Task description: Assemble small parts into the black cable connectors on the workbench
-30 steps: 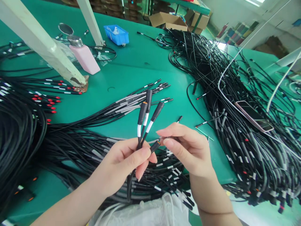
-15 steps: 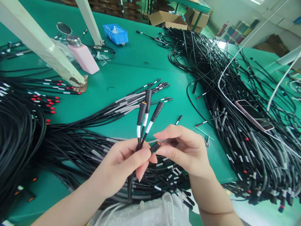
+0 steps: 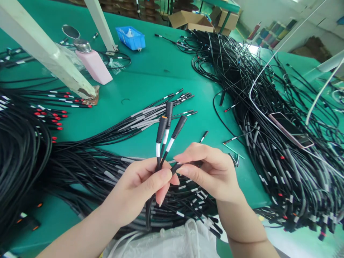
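My left hand [image 3: 142, 188] is closed around a small bunch of black cables with white bands; three connector ends [image 3: 168, 123] stick up above my fingers, one with an orange tip. A fourth, shorter connector [image 3: 176, 167] points right from my left thumb. My right hand [image 3: 212, 172] pinches a small dark part against that connector's end; the part is mostly hidden by my fingers. Both hands hover over a pile of black cables [image 3: 113, 175] on the green table [image 3: 150, 82].
A big heap of black cables [image 3: 268, 118] covers the right side, with a phone [image 3: 291, 129] lying on it. Red-tipped cables [image 3: 51, 114] lie at left. A pink bottle [image 3: 92, 62], a blue tray [image 3: 130, 37], white posts [image 3: 45, 53] and cardboard boxes [image 3: 193, 21] stand behind. White fabric [image 3: 166, 243] lies at the bottom.
My right hand has moved left onto the short connector, and its orange tip is now covered by my fingers. The left hand has held still.
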The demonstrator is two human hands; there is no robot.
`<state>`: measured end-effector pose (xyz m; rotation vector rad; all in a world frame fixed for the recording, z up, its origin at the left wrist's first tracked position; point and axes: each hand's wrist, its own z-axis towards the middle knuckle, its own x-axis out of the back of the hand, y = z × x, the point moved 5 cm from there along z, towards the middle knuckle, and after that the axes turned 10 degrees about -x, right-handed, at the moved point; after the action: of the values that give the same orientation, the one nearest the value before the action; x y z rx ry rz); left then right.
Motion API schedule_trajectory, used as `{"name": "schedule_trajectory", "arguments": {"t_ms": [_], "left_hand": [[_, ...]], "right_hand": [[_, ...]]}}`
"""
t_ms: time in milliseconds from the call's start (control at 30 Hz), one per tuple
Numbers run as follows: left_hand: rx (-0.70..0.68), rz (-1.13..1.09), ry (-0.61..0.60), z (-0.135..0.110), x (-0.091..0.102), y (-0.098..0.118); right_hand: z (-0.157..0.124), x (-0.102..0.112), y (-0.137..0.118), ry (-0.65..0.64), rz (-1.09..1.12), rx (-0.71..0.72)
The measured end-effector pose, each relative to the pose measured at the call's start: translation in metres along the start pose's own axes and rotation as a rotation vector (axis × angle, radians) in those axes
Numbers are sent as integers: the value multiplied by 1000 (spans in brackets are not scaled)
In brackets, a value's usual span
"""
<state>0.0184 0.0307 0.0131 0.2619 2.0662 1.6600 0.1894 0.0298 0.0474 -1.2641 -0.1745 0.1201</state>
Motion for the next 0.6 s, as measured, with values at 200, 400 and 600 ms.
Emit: {"name": "schedule_trajectory", "arguments": {"t_ms": [200,400,600], "left_hand": [[17,-21,-11,0,-3,3],[43,-11,88,-2,0,1],[36,-20,83,-1,-5,7]], "right_hand": [[-2,2,-1,37,3,5],[-3,5,2,35,51,-127],[-4,1,2,-21,32,-127]]}}
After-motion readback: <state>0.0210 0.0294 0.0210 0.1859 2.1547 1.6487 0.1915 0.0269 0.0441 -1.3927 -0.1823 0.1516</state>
